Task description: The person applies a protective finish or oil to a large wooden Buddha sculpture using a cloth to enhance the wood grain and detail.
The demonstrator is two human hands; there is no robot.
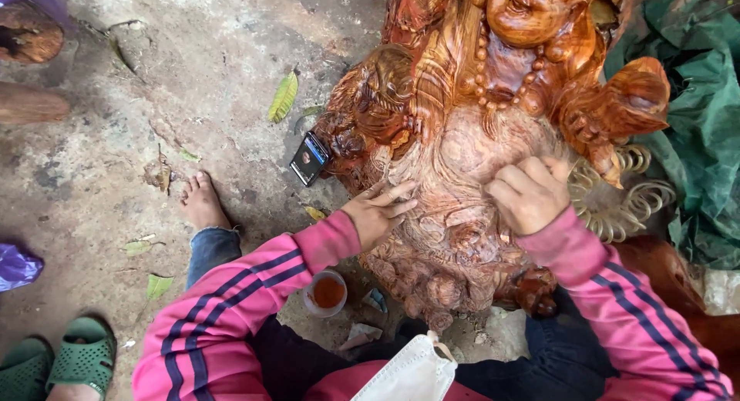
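Bracing the carving [462,139] with flat, open fingers, the left hand [378,212] is steadying it while the right hand [528,193], beside it, is pressing down fisted, its contents hidden.

The big wood carving [478,139] blocks the middle. Left of the carving, bare floor [208,70] lies open, broken only by scattered leaves. A phone [309,158] leans against the carving's left edge, and a small cup [327,291] stands below its base. Right of the carving, a green tarp [701,139] crowds close.
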